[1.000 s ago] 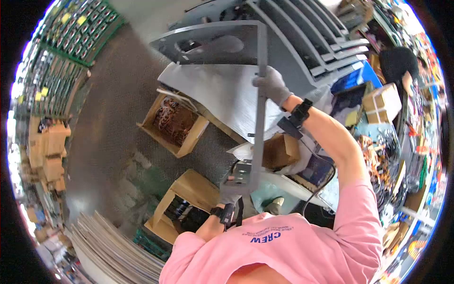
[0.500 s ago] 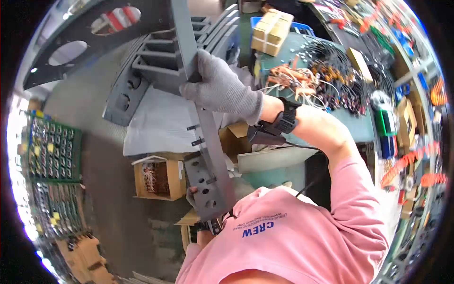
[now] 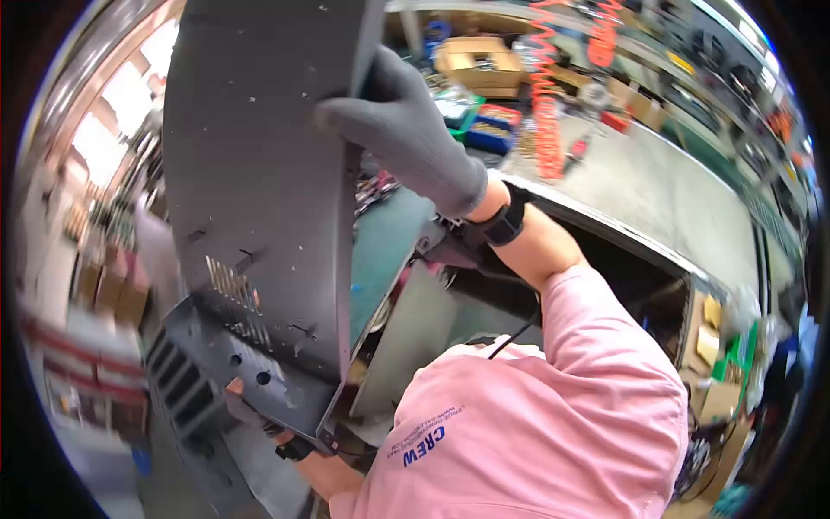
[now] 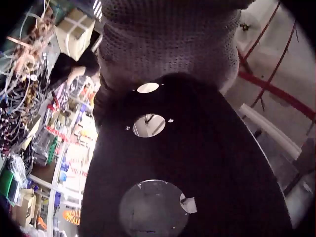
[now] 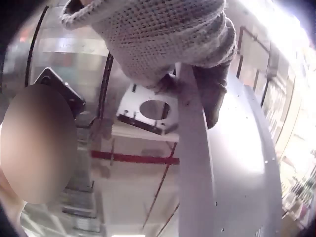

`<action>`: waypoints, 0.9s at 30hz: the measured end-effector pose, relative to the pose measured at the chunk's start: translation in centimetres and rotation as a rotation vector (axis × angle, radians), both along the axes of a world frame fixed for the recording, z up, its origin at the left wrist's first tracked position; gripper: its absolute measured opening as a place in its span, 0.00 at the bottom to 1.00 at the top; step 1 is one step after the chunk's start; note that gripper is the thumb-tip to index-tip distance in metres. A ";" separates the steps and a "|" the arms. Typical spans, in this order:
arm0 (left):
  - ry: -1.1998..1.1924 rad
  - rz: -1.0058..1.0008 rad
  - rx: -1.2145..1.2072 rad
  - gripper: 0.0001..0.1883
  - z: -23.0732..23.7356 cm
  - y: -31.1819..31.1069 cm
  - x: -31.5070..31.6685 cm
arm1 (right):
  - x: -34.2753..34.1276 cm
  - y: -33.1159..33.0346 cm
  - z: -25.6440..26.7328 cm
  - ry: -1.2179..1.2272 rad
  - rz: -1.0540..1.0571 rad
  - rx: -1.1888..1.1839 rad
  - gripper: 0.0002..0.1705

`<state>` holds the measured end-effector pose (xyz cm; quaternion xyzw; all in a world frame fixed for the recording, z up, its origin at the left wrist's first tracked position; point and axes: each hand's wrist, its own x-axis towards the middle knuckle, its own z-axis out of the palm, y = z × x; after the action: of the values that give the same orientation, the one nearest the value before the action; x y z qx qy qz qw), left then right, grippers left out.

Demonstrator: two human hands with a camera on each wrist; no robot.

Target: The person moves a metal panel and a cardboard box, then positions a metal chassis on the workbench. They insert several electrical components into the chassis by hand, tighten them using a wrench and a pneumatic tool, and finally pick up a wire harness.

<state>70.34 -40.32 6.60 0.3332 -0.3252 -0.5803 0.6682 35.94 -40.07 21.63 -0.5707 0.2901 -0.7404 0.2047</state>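
A large dark grey sheet-metal panel (image 3: 268, 164) stands raised before the person, its broad face toward the head camera. Rows of slots lie near its lower end, where a bent flange with round holes juts out. High on its right edge, the gloved right hand (image 3: 411, 130) grips the metal. In the right wrist view, that glove (image 5: 163, 42) wraps over the panel's long edge (image 5: 195, 168). The left hand (image 3: 246, 406) holds the lower flange, mostly hidden behind it. In the left wrist view, the left glove (image 4: 168, 44) closes over the flange (image 4: 197, 153), beside its holes.
Beyond the right arm runs a long workbench (image 3: 666, 182) with a cardboard box (image 3: 480, 65), small parts bins (image 3: 493, 125) and a red coiled air hose (image 3: 546, 95). A green-topped table (image 3: 389, 246) stands right behind the panel. Slatted dark metal pieces (image 3: 186, 385) lie at lower left.
The view has swung from the stacked panels and floor boxes toward the workbench. The panel has turned from edge-on to broad side, with both hands still holding it.
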 end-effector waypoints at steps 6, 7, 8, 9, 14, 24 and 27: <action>-0.148 -0.430 0.019 0.13 4.8 -5.2 -12.0 | -11.9 8.8 -7.6 -0.493 -0.179 0.160 0.18; -0.204 -0.608 0.010 0.14 5.3 -5.7 -14.0 | -12.8 11.0 -8.9 -0.577 -0.224 0.222 0.18; -0.355 -0.610 0.000 0.19 3.8 -7.7 -15.4 | -13.9 12.7 -10.5 -0.633 -0.296 0.239 0.18; -0.332 -0.691 0.105 0.20 4.9 -7.1 -18.6 | -14.9 14.1 -12.2 -0.686 -0.365 0.255 0.18; -0.436 -0.968 -0.148 0.27 5.2 -4.8 -33.2 | -18.7 20.7 -21.9 -0.969 -0.689 0.279 0.15; -0.434 -1.648 0.044 0.18 -3.1 -2.9 -53.6 | -22.4 31.3 -29.0 -1.111 -1.193 0.044 0.18; -0.481 -1.794 0.127 0.12 -7.2 -2.8 -59.0 | -25.3 33.2 -28.9 -0.997 -1.438 0.195 0.16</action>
<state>11.37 -43.13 -0.58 0.1045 -0.5585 -0.8117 -0.1351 10.61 -6.90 -7.28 0.1599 0.5179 -0.8249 -0.1606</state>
